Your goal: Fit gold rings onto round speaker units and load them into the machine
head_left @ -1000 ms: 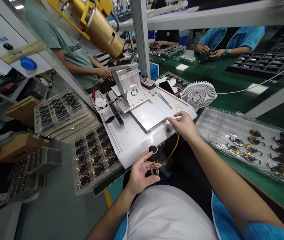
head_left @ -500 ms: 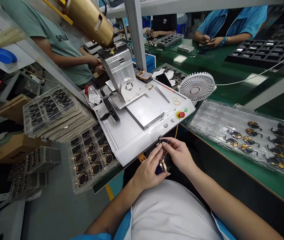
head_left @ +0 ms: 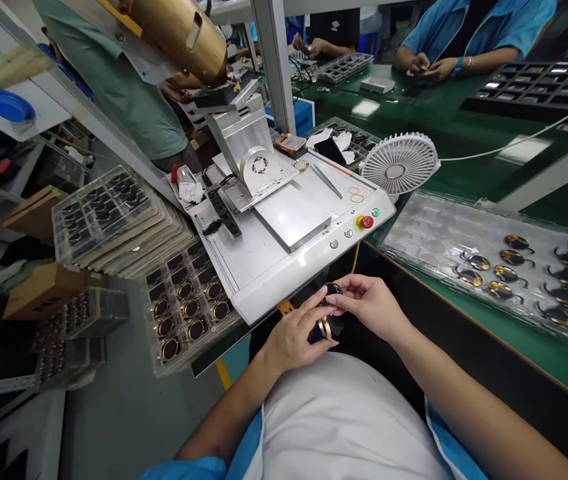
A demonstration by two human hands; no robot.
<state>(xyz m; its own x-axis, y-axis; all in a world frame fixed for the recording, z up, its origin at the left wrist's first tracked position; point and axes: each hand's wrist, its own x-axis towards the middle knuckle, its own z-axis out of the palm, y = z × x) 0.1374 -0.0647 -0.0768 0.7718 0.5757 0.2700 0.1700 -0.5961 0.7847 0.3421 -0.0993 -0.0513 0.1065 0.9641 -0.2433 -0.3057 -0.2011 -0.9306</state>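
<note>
R hand [head_left: 371,307] pinches the small black disc [head_left: 333,289] by its edge, thumb vs. index. L hand [head_left: 291,337] meets it from the other side: its long fingertips press on or right by the disc, while its lower fingers and thumb seem to trap a gold-coloured ring [head_left: 325,329] just below. Exact L contact pts are partly hidden, so can't tell how firm that hold is.

Disc + ring are both in mid-air, over the lap, just off the front edge of the white machine base [head_left: 264,293]. Nothing supports them from below, so fingers do all the work.

To do it well: keep pinch on the rim only, light & even; skin on the flat face could smudge it. Steady L fingertips vs. R ones so the disc can't tip. Mind the ring, esp. as the L thumb has 2 jobs; squeezing too hard up top could let it slip, probably straight to the lap or floor. Forearms close to the body = less shake.

Elbow room: clear tray w/ gold-rimmed discs [head_left: 170,348] sits at L, below base level; the other clear tray [head_left: 429,230], w/ black-and-amber parts [head_left: 501,290], is on the green surface [head_left: 399,120] at R. Keep sleeves off both. Red stop button [head_left: 366,222] is near R knuckles, on the base's front panel, so avoid bumping it. Tweezers [head_left: 327,180] lie farther back on the base, not in use.
</note>
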